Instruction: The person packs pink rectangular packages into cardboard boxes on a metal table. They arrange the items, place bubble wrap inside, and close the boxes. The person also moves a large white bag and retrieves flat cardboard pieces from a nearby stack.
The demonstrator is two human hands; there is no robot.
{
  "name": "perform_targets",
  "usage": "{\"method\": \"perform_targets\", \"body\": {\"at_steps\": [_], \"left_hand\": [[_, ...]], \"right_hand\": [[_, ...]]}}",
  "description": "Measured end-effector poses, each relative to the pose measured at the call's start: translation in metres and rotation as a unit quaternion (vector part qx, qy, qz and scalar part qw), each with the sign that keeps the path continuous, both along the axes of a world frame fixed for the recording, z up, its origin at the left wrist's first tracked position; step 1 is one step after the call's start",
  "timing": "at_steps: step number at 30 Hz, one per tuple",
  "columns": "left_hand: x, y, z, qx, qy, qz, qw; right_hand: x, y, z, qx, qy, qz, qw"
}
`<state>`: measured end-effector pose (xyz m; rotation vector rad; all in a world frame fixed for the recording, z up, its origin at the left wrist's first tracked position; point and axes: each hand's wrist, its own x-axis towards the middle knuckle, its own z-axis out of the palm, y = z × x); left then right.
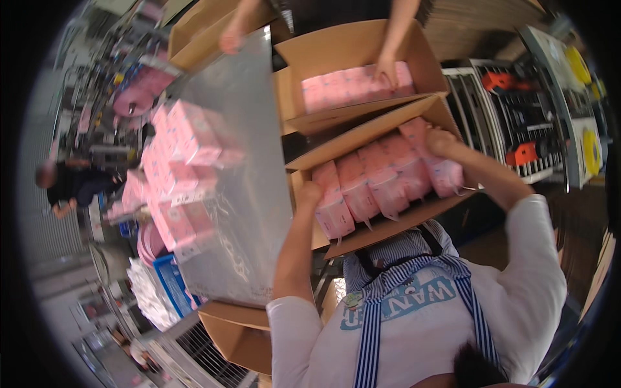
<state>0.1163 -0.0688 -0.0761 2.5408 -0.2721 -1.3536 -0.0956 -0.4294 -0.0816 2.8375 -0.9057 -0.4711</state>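
Note:
A row of pink, plastic-wrapped soft packs (381,171), which look like tissue packs, is held between my two hands at a cardboard box (362,242) in front of me. At the row's left end, my left hand (311,194) presses against the outermost pack, its fingers mostly hidden. My right hand (441,142) is closed over the tilted pack at the right end. The packs stand side by side within the box's open flaps, their clear wrapper ends toward me. How deep they sit in the box cannot be made out.
Just beyond, a co-worker's hand (387,72) rests on pink packs (356,89) in a second cardboard box (349,48). On my left, a metal table (249,213) carries piled pink packs (194,132). A roller conveyor (469,103) stands right; another carton (236,336) sits lower left.

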Motion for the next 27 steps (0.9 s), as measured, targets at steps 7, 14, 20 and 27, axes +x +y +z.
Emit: {"method": "perform_targets", "body": {"at_steps": [7, 14, 20, 27], "left_hand": [[-0.115, -0.029, -0.049, 0.109, -0.114, -0.117, 0.981], [-0.175, -0.010, -0.057, 0.055, -0.114, -0.200, 0.972], [-0.168, -0.026, -0.021, 0.050, -0.043, -0.151, 0.986], [-0.163, -0.002, -0.069, -0.064, 0.025, -0.108, 0.992]], "right_hand": [[-0.052, 0.037, -0.022, 0.249, 0.120, -0.060, 0.959], [-0.109, 0.144, -0.058, 0.222, -0.019, 0.002, 0.975], [-0.125, 0.138, -0.088, 0.122, 0.004, 0.004, 0.993], [-0.070, 0.176, -0.080, 0.109, 0.179, -0.011, 0.978]]}}
